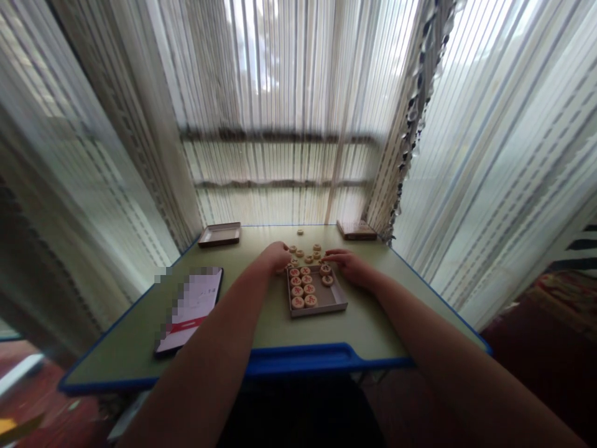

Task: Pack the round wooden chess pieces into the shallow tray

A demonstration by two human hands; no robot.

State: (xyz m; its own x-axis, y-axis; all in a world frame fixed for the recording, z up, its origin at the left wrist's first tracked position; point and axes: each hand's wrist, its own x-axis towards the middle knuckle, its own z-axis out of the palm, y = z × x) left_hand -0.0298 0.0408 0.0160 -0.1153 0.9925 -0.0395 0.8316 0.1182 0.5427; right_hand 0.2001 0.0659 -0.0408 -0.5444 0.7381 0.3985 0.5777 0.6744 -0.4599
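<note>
Striped, sheer curtains [298,74] hung behind a pale green table [373,336] edged in blue. Near its middle sat a shallow tray [332,303], where red-marked round pieces [298,290] stood in two columns of four along the left side, and two dark-marked pieces [328,281] lay toward the far right. Just beyond the tray was a scatter of loose pieces [300,253], one of them set well apart, farther back. The left hand [278,254] was curled narrow beside the tray's far left corner; whether it held a piece, I couldn't tell. The right hand [349,264] stretched its fingers toward the scatter from the other side, though its grip wasn't clear either. A tablet [205,297] lay at left, with a shallow brown lid [220,234] and a flat box [357,230] at the far corners.
</note>
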